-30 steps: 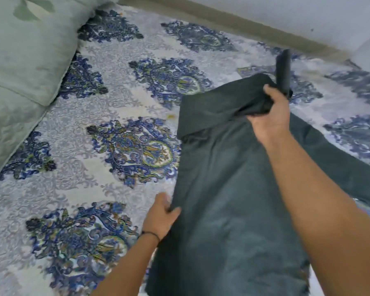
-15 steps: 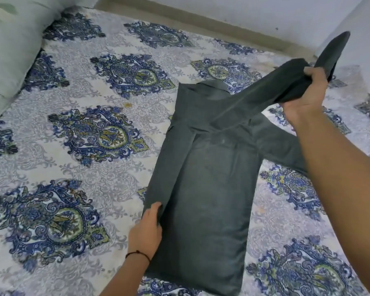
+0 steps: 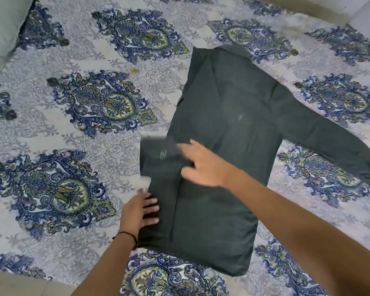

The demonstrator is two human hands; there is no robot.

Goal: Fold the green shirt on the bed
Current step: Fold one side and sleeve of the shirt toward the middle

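Patterned sheeting, blue-and-green medallions on pale grey, covers the bed (image 3: 51,133), and the green shirt (image 3: 233,129) lies flat on it with its hem toward the person.

At the shirt's near left edge the left hand (image 3: 140,212) rests on the folded-in side panel, its fingers (image 3: 152,208) straight and slightly spread, pressing the cloth and gripping nothing; a dark bracelet (image 3: 128,235) circles that wrist. A little farther up the shirt, the right hand (image 3: 203,165) lies over the body with its fingers splayed. It is blurred, but it appears to hold nothing. Just beyond its fingertips the cuff (image 3: 156,154) of the folded sleeve pokes out past the shirt's left edge. On the shirt's right side the other sleeve (image 3: 329,142) stretches away unfolded across the sheet. The collar (image 3: 229,50) is at the shirt's far end, and a pale pillow (image 3: 0,28) sits well off to the shirt's far left.

By my reading the fold is about a third done: the left side and its sleeve are in. The right side and sleeve, then the fold from hem to collar, are left, and the stray cuff wants tucking.

Half a second ago the right hand held that sleeve up in the air beyond the shirt's right shoulder; now the sleeve is laid down and released. The left hand, which gripped the shirt's left edge then, now lies flat on it.
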